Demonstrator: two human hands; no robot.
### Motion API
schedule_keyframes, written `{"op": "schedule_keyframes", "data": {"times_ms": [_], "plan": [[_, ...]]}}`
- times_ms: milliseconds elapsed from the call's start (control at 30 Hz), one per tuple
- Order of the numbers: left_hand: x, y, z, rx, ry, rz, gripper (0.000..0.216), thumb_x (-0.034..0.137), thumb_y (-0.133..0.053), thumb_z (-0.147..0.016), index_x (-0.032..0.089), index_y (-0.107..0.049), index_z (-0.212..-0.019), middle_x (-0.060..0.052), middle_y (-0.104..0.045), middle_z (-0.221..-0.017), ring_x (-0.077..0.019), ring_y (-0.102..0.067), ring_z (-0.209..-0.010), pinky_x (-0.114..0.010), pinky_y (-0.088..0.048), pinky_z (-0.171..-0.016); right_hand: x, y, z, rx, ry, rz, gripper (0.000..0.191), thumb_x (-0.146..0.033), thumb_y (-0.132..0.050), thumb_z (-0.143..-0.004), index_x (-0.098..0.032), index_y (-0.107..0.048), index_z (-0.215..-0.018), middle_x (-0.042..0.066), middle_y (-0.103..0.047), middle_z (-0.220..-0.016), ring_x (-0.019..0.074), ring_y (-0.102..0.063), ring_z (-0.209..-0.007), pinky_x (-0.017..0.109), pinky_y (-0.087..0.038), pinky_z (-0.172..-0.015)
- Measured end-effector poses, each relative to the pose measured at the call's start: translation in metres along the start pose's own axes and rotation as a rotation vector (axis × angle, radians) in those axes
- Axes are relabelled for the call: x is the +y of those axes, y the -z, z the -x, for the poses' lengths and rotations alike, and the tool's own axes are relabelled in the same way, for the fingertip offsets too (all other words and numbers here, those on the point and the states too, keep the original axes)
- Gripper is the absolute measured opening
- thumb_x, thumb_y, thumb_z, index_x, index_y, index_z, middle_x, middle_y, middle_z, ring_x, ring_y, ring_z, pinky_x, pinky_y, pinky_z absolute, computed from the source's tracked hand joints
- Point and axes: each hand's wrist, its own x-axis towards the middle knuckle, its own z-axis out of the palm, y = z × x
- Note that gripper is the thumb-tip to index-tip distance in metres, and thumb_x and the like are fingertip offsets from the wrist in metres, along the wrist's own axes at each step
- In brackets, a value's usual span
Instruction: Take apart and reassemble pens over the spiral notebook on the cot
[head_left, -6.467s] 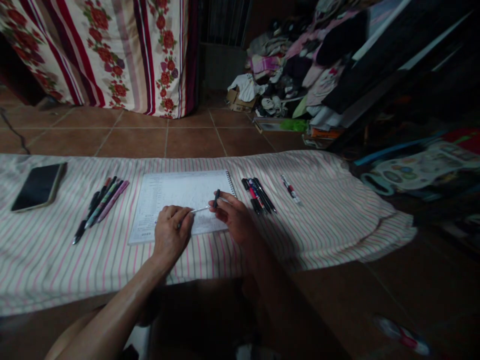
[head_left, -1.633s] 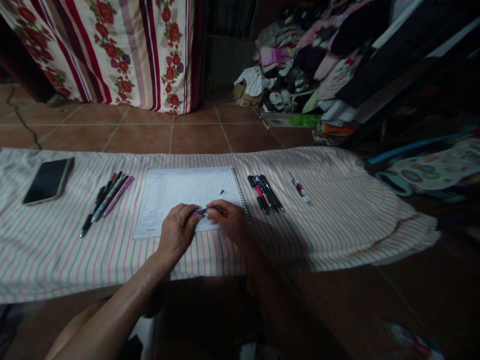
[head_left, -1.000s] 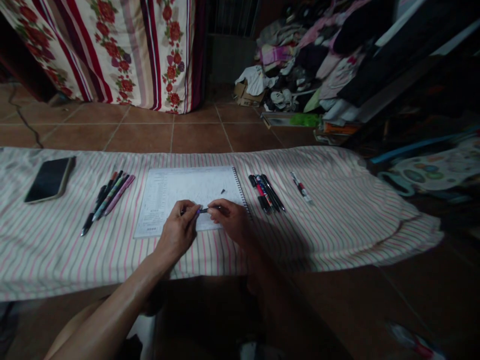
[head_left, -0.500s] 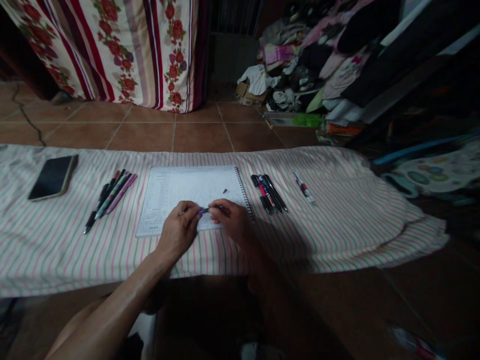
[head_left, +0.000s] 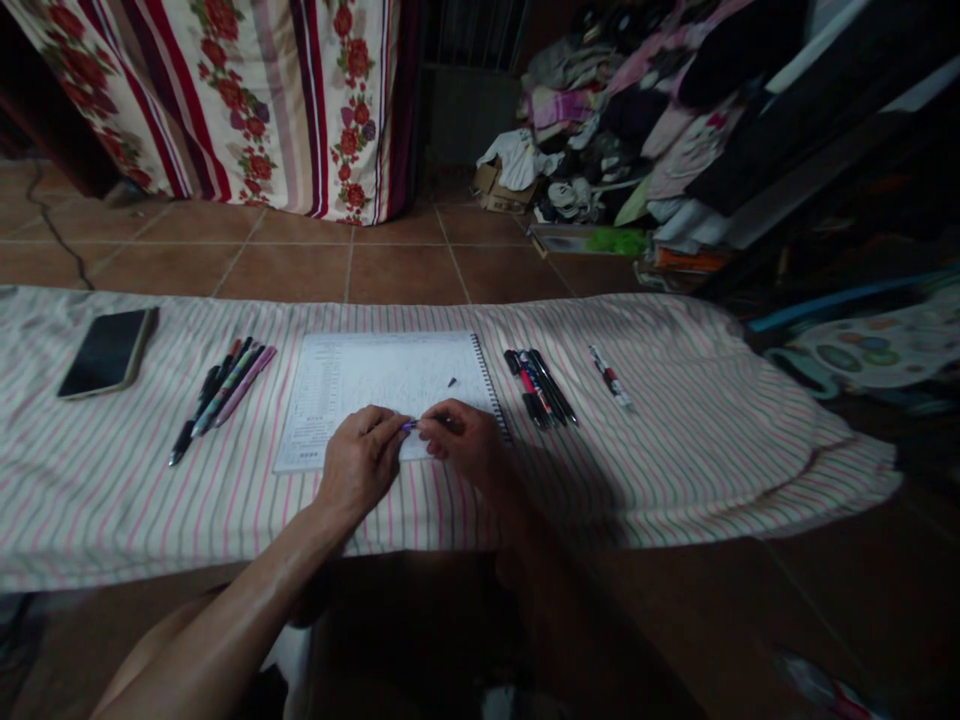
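Over the lower part of a spiral notebook (head_left: 397, 370), my left hand (head_left: 365, 455) and my right hand (head_left: 466, 440) meet at a thin pen (head_left: 409, 425) with a purple section. Each hand pinches one end of it, so most of the pen is hidden by the fingers. On the page, above my right hand, lies a small dark pointed piece (head_left: 451, 382), perhaps a pen tip. Faint lines and printed text cover the notebook page.
The striped cloth (head_left: 675, 450) covers the low table. Left of the notebook lie several pens (head_left: 225, 390) and a phone (head_left: 107, 350). To its right are more pens (head_left: 541, 385) and a lone patterned pen (head_left: 609, 375). A heap of clothes (head_left: 570, 110) sits beyond on the tiled floor.
Both hands stay at nearly the same spot, still gripping the pen, with slight finger shifts. The whole view has moved very slightly.
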Motion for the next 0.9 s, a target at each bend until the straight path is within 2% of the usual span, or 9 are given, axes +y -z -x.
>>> {"op": "schedule_keyframes", "data": {"times_ms": [233,367,500,567,633,733,800,900], "plan": [[0.000,-0.004,0.004,0.002,-0.091,-0.040,0.026,0.026,-0.046,-0.089,0.017,-0.066,-0.102,-0.008,-0.064,-0.085,-0.0166,-0.057,-0.075,-0.030,-0.046,-0.067,-0.007,0.005,0.001,0.027,0.069,0.344,0.044,-0.053,-0.050,-0.082,-0.020,-0.055,-0.054,-0.003,-0.055,-0.041,0.0093,-0.053,-0.037,0.019,-0.039,-0.042],[0.001,-0.004,0.004,-0.015,-0.127,-0.064,0.029,0.023,-0.045,-0.089,0.018,-0.062,-0.112,-0.008,-0.064,-0.083,-0.0171,-0.056,-0.074,-0.030,-0.046,-0.066,-0.014,0.004,0.001,0.042,0.096,0.398,0.050,-0.053,-0.041,-0.087,-0.020,-0.053,-0.051,-0.002,-0.053,-0.039,0.0099,-0.052,-0.037,0.021,-0.039,-0.044],[0.003,-0.002,0.004,-0.033,-0.105,0.008,0.028,0.022,-0.046,-0.088,0.022,-0.065,-0.108,-0.006,-0.064,-0.085,-0.0158,-0.058,-0.075,-0.028,-0.046,-0.065,-0.017,0.005,0.002,0.021,0.040,0.352,0.050,-0.053,-0.039,-0.088,-0.020,-0.052,-0.053,-0.002,-0.057,-0.044,0.0085,-0.052,-0.037,0.021,-0.041,-0.045],[0.004,-0.002,0.003,-0.047,-0.040,0.069,0.028,0.023,-0.046,-0.088,0.023,-0.065,-0.108,-0.005,-0.064,-0.086,-0.0154,-0.059,-0.076,-0.028,-0.047,-0.066,-0.015,0.007,0.002,0.019,-0.002,0.263,0.047,-0.056,-0.041,-0.086,-0.019,-0.056,-0.062,-0.001,-0.062,-0.051,0.0090,-0.056,-0.040,0.020,-0.041,-0.045],[0.005,-0.001,0.002,-0.041,0.049,0.139,0.028,0.024,-0.047,-0.087,0.023,-0.066,-0.108,-0.005,-0.064,-0.086,-0.0156,-0.059,-0.077,-0.028,-0.048,-0.067,-0.011,0.009,0.000,0.048,-0.018,0.137,0.041,-0.057,-0.046,-0.082,-0.019,-0.060,-0.079,0.001,-0.066,-0.062,0.0112,-0.061,-0.049,0.020,-0.042,-0.044],[0.003,0.002,-0.002,0.004,0.197,0.301,0.027,0.026,-0.049,-0.085,0.021,-0.067,-0.105,-0.004,-0.064,-0.083,-0.0158,-0.060,-0.077,-0.029,-0.048,-0.068,-0.006,0.013,-0.003,0.099,0.004,-0.069,0.047,-0.053,-0.060,-0.073,-0.019,-0.055,-0.106,0.003,-0.068,-0.077,0.0146,-0.065,-0.063,0.021,-0.044,-0.046],[0.004,0.005,-0.006,0.029,0.301,0.449,0.025,0.028,-0.052,-0.082,0.021,-0.069,-0.100,-0.003,-0.065,-0.080,-0.0153,-0.059,-0.074,-0.029,-0.047,-0.067,-0.006,0.014,-0.005,0.095,-0.004,-0.185,0.051,-0.046,-0.066,-0.069,-0.019,-0.053,-0.111,0.003,-0.067,-0.080,0.0144,-0.064,-0.067,0.021,-0.045,-0.049],[0.012,0.012,-0.011,-0.008,0.487,0.698,0.025,0.031,-0.059,-0.076,0.019,-0.071,-0.095,-0.001,-0.063,-0.071,-0.0126,-0.055,-0.063,-0.027,-0.045,-0.060,-0.012,0.015,-0.004,0.046,-0.047,-0.312,0.045,-0.040,-0.069,-0.066,-0.018,-0.058,-0.104,0.001,-0.065,-0.077,0.0115,-0.059,-0.064,0.020,-0.041,-0.049]]}}
